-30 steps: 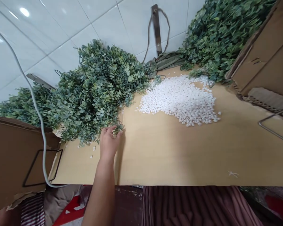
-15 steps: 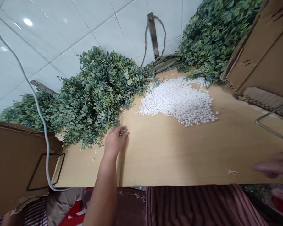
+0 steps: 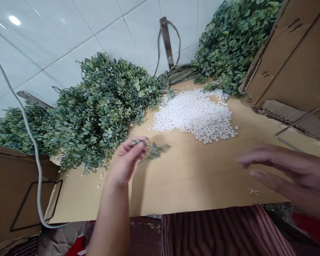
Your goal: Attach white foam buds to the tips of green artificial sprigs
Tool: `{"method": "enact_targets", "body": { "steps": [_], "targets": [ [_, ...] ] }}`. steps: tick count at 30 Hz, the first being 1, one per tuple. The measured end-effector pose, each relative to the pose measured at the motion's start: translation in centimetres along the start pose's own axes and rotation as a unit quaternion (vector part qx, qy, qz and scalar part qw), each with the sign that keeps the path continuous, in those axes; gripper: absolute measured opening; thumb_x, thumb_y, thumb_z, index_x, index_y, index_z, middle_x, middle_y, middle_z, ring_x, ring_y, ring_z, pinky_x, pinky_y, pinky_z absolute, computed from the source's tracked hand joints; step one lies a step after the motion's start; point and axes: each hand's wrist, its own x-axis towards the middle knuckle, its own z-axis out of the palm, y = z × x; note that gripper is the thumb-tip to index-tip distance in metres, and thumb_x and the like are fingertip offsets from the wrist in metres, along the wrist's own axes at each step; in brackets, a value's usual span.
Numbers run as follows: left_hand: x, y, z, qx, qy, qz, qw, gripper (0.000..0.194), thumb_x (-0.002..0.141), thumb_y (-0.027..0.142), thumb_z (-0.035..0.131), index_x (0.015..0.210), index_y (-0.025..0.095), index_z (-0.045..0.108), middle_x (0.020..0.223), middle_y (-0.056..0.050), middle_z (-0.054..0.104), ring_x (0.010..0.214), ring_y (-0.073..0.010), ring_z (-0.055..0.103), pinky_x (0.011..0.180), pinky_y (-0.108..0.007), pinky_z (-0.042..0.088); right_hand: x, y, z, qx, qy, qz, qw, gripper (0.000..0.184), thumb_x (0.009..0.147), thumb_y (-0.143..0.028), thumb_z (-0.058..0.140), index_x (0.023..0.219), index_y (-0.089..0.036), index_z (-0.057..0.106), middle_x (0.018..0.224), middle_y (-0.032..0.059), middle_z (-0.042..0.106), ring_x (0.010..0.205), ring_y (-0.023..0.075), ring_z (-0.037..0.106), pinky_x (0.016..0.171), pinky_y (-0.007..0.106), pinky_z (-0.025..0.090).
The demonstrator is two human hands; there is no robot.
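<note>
Pinched in my left hand (image 3: 130,156) is a small sprig of artificial leaves (image 3: 154,151), its leafy end pointing right and blurred by motion. This hand hovers over the board, just right of a large heap of green artificial foliage (image 3: 104,106). My right hand (image 3: 285,170) is over the right part of the board with fingers apart, holding nothing, also somewhat blurred. Between and beyond the hands lies a pile of small white plastic pieces (image 3: 194,113). A thin white scrap (image 3: 253,191) lies close to the right hand.
The cardboard-coloured board (image 3: 176,185) carries everything. A second foliage heap (image 3: 237,42) stands at the back right beside a cardboard box (image 3: 296,60). Another cardboard box (image 3: 13,185) is at left, with a white cable (image 3: 29,131) hanging before it. A metal bracket (image 3: 166,42) is on the tiled wall.
My left hand has lifted away from beside the foliage heap, bringing the sprig into view. My right hand has come in from the right edge with fingers spread. The view has shifted slightly.
</note>
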Motion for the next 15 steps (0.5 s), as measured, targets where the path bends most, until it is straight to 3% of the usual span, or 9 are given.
{"method": "enact_targets", "body": {
  "steps": [2, 5, 10, 15],
  "targets": [
    [-0.4, -0.9, 2.8, -0.007, -0.122, -0.069, 0.99, 0.029, 0.056, 0.03, 0.078, 0.079, 0.015, 0.069, 0.061, 0.0, 0.062, 0.051, -0.007, 0.05, 0.048, -0.019, 0.039, 1.8, -0.8, 1.3, 0.074, -0.01, -0.011, 0.997, 0.022, 0.081, -0.047, 0.056, 0.087, -0.029, 0.066, 0.087, 0.005, 0.069, 0.078, 0.0174, 0.066, 0.064, 0.024, 0.054],
    [-0.2, -2.5, 6.1, -0.033, -0.196, -0.103, 0.975, 0.03, 0.059, 0.03, 0.077, 0.084, 0.015, 0.069, 0.061, 0.001, 0.062, 0.05, -0.0062, 0.049, 0.048, -0.019, 0.037, 3.5, -1.0, 4.3, 0.148, -0.045, 0.011, 0.988, 0.021, 0.084, -0.037, 0.052, 0.094, -0.021, 0.06, 0.091, 0.0076, 0.066, 0.086, 0.0197, 0.064, 0.074, 0.03, 0.054],
    [1.0, -3.7, 8.2, -0.057, -0.184, -0.093, 0.977, 0.032, 0.056, 0.03, 0.079, 0.082, 0.015, 0.068, 0.055, 0.004, 0.06, 0.049, -0.0053, 0.048, 0.049, -0.019, 0.037, 4.0, 0.7, 7.9, 0.131, -0.067, 0.013, 0.989, 0.023, 0.08, -0.028, 0.053, 0.099, -0.016, 0.058, 0.096, 0.0112, 0.062, 0.089, 0.0228, 0.062, 0.079, 0.04, 0.051],
    [1.2, -4.0, 8.3, -0.07, -0.18, -0.106, 0.975, 0.035, 0.055, 0.031, 0.079, 0.084, 0.015, 0.07, 0.064, 0.001, 0.066, 0.055, -0.0067, 0.054, 0.056, -0.02, 0.041, 4.0, 1.8, 8.4, 0.163, -0.061, 0.079, 0.981, 0.022, 0.079, -0.031, 0.054, 0.095, -0.015, 0.056, 0.089, 0.0104, 0.063, 0.08, 0.0206, 0.061, 0.069, 0.036, 0.052]
  ]
}}
